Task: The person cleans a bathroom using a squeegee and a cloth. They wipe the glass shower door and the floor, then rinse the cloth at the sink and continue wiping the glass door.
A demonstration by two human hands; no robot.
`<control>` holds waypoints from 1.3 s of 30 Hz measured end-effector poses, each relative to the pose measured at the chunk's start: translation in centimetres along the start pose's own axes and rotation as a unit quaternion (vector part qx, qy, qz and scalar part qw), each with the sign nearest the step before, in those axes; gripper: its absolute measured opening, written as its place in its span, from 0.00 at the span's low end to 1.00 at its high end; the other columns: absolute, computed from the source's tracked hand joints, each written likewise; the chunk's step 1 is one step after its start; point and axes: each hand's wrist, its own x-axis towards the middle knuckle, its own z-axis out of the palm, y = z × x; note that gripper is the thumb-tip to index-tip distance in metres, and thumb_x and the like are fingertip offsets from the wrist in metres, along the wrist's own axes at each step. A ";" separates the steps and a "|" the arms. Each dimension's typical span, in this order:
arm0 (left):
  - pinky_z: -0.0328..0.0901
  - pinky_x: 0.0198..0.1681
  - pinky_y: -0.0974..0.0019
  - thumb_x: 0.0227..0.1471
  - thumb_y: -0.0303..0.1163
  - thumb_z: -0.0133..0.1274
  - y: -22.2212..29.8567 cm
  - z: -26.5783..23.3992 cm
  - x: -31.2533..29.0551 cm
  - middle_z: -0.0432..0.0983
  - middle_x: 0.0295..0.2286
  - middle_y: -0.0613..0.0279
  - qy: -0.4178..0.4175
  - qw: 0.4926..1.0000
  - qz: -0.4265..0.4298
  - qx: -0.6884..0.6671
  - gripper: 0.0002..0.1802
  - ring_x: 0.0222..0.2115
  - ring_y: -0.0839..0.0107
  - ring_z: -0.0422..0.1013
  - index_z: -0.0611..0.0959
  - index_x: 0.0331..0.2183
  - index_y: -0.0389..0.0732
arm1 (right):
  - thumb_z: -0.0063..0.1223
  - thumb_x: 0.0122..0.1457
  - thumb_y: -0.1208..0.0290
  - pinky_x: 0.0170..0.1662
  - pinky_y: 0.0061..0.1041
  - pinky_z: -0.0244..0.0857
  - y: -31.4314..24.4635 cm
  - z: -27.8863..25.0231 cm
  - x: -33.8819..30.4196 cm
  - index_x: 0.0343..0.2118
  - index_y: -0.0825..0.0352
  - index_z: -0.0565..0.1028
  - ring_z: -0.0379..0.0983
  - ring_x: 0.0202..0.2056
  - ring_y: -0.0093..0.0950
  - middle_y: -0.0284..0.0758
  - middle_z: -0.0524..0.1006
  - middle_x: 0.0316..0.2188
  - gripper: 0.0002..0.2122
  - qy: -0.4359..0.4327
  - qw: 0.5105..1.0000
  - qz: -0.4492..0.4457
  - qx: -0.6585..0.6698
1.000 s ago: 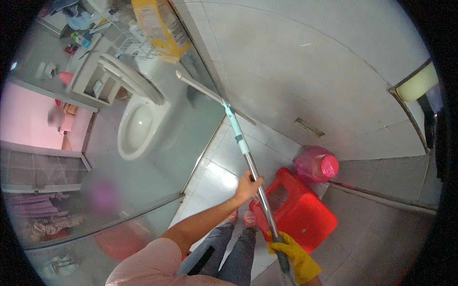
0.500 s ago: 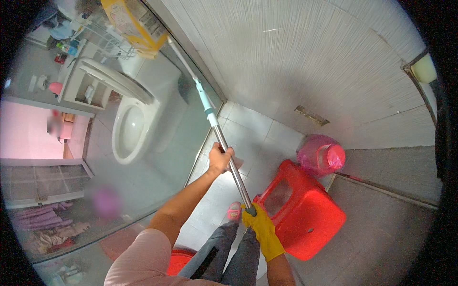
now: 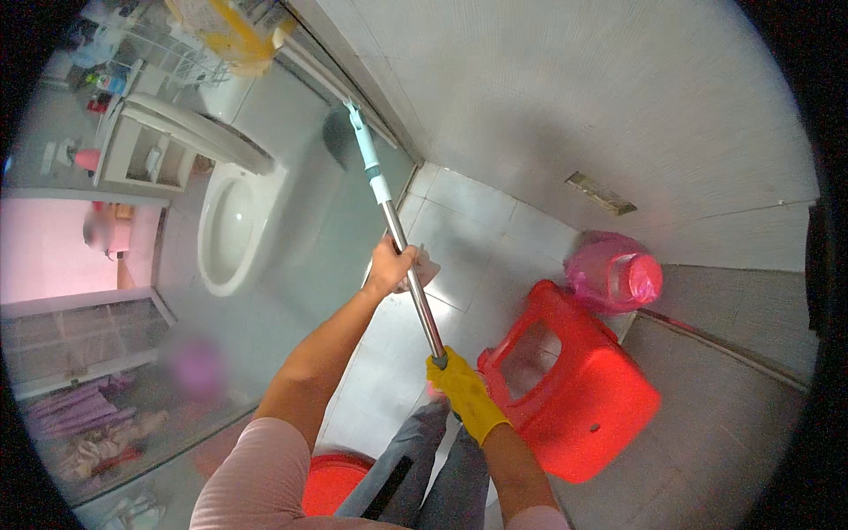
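A long-handled squeegee (image 3: 395,223) slants from my body up to the far left, with a steel pole and a pale blue-and-white neck. Its long narrow white head lies along the glass panel (image 3: 309,225) near the top corner by the wall; whether it touches all along, I cannot tell. Bare, my left hand (image 3: 389,265) is wrapped around the middle of the pole. My right hand (image 3: 465,389), in a yellow rubber glove, grips the grey end of the pole lower down, near my knees.
Right of my legs stands a red plastic stool (image 3: 587,402), and behind it a pink plastic-wrapped container (image 3: 609,272). A red tub (image 3: 334,484) sits by my left leg. Beyond the glass are a toilet (image 3: 231,231) and a wire rack (image 3: 190,62). A pale textured wall (image 3: 565,88) rises ahead.
The squeegee's head has swung to the left and its long side now shows against the glass. Both hands have shifted slightly up and left, still on the pole.
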 end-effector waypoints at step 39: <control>0.66 0.32 0.67 0.49 0.31 0.51 -21.2 1.5 -27.3 0.71 0.27 0.61 -0.235 0.826 -0.257 -0.443 0.08 0.28 0.71 0.70 0.71 0.31 0.40 | 0.53 0.45 0.60 0.41 0.36 0.62 17.5 0.7 -18.6 0.37 0.63 0.70 0.69 0.39 0.43 0.44 0.73 0.34 0.17 0.045 0.908 0.142 -0.391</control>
